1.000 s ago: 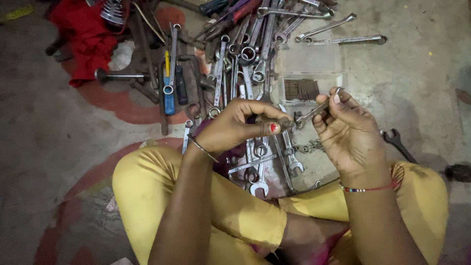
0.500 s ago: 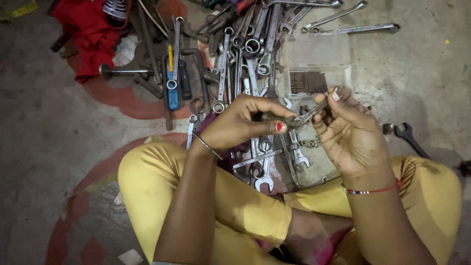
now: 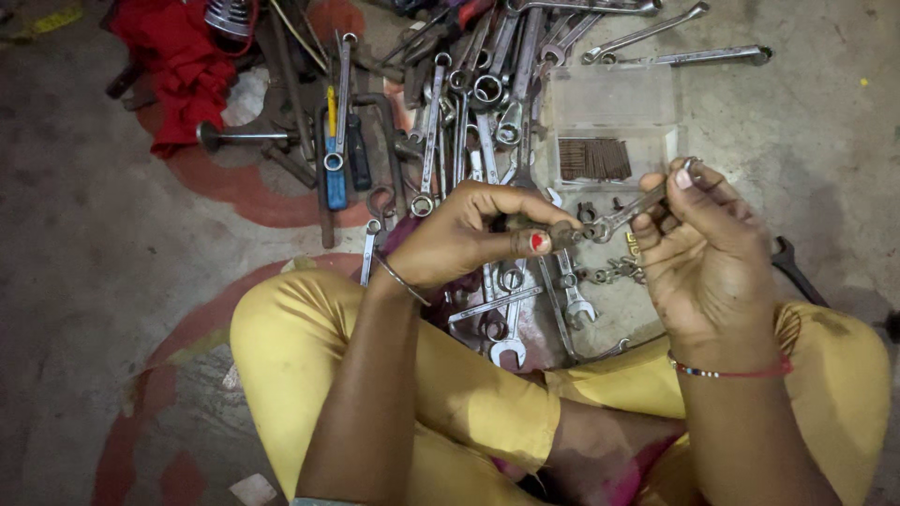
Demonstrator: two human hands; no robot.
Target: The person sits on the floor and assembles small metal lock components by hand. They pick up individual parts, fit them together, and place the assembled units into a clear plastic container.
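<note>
A red cloth [image 3: 173, 61] lay bunched at the upper left of the frame, on the grey concrete floor [image 3: 84, 244] with its red painted ring. Right of it sat a blue-handled tool [image 3: 336, 183] among a heap of spanners [image 3: 469, 103] spread across the top centre. A clear plastic box [image 3: 614, 122] holding small dark bits stood at the upper right, with two long spanners [image 3: 689, 56] above it. A dark spanner [image 3: 797, 272] lay at the right edge.
</note>
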